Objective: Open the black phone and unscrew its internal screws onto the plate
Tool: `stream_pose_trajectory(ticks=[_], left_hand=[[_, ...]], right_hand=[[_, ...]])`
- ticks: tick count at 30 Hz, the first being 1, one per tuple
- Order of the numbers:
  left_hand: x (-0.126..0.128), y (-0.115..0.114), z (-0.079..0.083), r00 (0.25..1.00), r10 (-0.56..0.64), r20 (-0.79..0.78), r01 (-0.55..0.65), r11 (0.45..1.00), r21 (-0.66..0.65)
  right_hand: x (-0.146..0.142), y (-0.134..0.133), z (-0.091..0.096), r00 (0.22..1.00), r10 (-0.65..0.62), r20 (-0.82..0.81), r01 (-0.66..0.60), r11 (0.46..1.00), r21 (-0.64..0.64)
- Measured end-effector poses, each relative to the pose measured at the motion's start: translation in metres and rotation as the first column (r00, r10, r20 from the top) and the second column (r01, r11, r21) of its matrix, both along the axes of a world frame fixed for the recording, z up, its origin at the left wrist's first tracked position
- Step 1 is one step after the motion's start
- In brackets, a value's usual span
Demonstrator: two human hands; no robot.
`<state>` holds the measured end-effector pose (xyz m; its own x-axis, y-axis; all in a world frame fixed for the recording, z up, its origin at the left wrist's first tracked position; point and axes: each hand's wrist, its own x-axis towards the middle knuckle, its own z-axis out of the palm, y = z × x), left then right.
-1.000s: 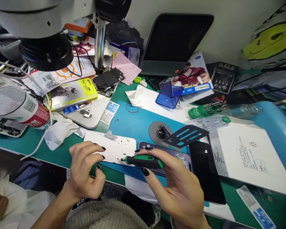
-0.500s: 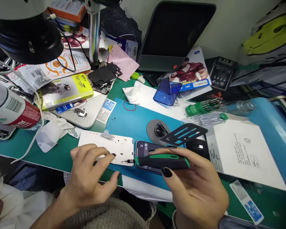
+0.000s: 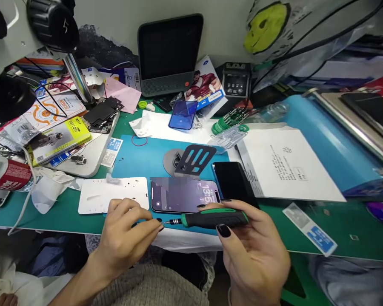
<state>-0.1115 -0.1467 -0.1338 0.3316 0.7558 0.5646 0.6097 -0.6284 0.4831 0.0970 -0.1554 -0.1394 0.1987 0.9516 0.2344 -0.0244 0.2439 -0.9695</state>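
Observation:
My right hand (image 3: 252,250) grips a green-and-black screwdriver (image 3: 210,219) lying level, its tip pointing left. My left hand (image 3: 127,238) pinches its fingertips right at that tip; whether anything is between them is too small to see. Just beyond the tool lies a phone (image 3: 185,195) with its screen lit, on a blue mat (image 3: 140,157). Left of the phone sits a white plate with small holes (image 3: 115,194). A dark phone (image 3: 232,182) lies to the right of the lit one.
A microscope head (image 3: 15,51) and its post (image 3: 78,83) hang over the left. A yellow battery box (image 3: 59,138), a bottle (image 3: 4,174), a dark monitor (image 3: 169,53), a blue phone case (image 3: 182,114), a screwdriver set (image 3: 230,121) and a white box (image 3: 284,163) crowd the green bench.
The view swung right. My left hand left the white plate and closed its fingertips at the screwdriver tip. The lit phone now shows fully beyond the tool.

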Motion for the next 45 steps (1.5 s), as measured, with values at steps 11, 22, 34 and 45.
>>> stream_pose_trajectory(ticks=[11,22,34,45], left_hand=[[0.021,-0.026,-0.012,0.963,0.016,0.270,0.042,0.977,-0.210],[0.024,-0.024,-0.007,0.965,-0.021,0.262,0.079,0.974,-0.211],[0.025,-0.023,-0.007,0.955,-0.003,0.296,0.071,0.973,-0.221],[0.024,-0.021,-0.007,0.960,-0.009,0.279,0.071,0.975,-0.211]], right_hand=[[0.012,-0.025,-0.019,0.973,0.010,-0.231,-0.026,0.997,-0.067],[0.016,-0.027,-0.016,0.973,0.043,-0.228,-0.051,0.998,-0.026],[0.016,-0.028,-0.017,0.971,0.053,-0.232,-0.050,0.999,0.019],[0.021,-0.030,-0.021,0.984,0.096,-0.149,-0.091,0.995,0.040]])
